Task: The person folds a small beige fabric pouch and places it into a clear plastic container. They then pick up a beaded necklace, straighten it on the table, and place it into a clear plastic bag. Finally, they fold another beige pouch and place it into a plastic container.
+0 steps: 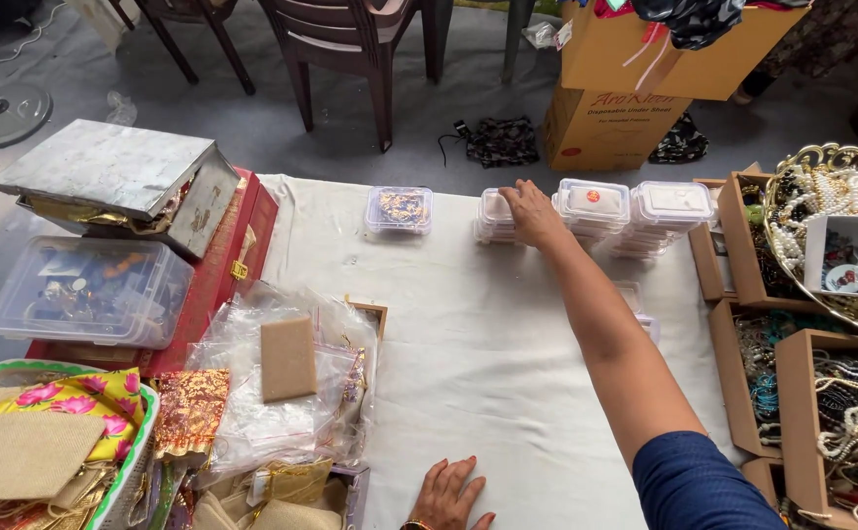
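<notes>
Left hand lies flat, fingers spread, on white cloth; right hand grips a clear box stack.

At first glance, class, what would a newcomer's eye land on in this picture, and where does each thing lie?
The right hand stretches across the white cloth to a stack of small clear boxes at its far edge. The left hand rests flat on the cloth's near edge. At far right, a gold-rimmed tray heaped with pearl necklaces sits over cardboard boxes of beads.
</notes>
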